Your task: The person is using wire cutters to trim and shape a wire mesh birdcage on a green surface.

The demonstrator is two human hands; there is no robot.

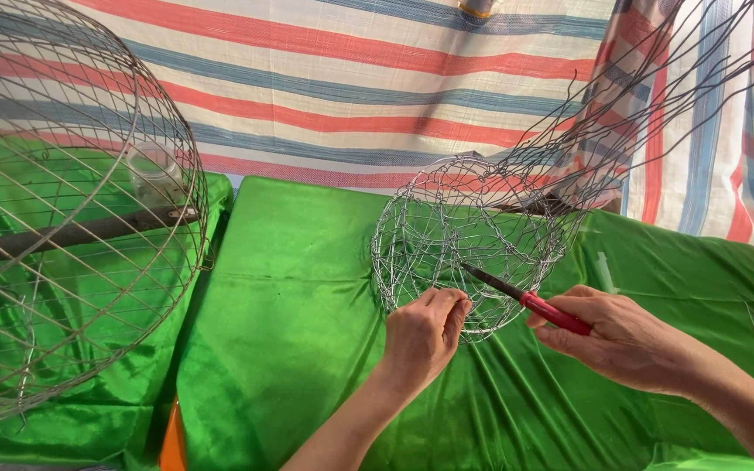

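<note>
On the green cloth (290, 305), a round wire mesh basket (473, 235) lies on its side. The left hand (422, 336) pinches its lower rim, while the right hand (626, 336) grips red-handled pliers (525, 299) whose tip reaches into the mesh. A larger wire cage (63, 209) sits well apart at left.

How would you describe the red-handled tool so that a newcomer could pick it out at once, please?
Start from the green cloth covering the table, then find the small round wire mesh basket lying on it near the middle. The red-handled tool is gripped in the right hand, its dark tip poking into the mesh. It is the only red, solid item among bare silver wire.
</note>
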